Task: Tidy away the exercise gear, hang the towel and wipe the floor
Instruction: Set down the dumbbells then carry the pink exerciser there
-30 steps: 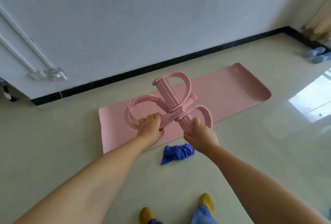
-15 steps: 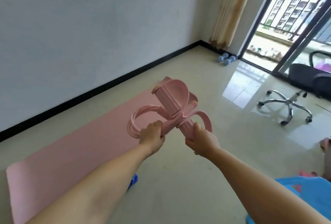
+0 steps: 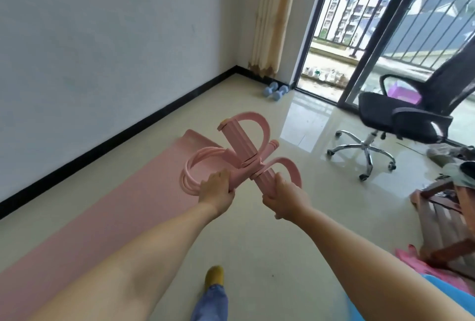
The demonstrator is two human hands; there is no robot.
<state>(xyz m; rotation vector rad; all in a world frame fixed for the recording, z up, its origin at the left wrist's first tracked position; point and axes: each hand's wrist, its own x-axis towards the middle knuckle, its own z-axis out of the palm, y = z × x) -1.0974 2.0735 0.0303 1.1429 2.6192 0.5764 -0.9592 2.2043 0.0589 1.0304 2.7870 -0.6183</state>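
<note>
The pink pedal puller (image 3: 244, 156) is held in the air above the floor (image 3: 257, 230), gripped by the left hand (image 3: 217, 188) and the right hand (image 3: 285, 198). Its ribbed bar runs away from the right hand, up and leftward; the coiled tubes lie left of the left hand, over the mat (image 3: 102, 218).

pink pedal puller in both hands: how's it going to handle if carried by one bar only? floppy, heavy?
Probably part stiff, part floppy: the pedal puller has straight ribbed bars, but its tubes loop loosely beside the left hand, so they would likely dangle. It looks light, held out at arm's length. With only the right hand gripping, the other bar would likely swing.
</note>
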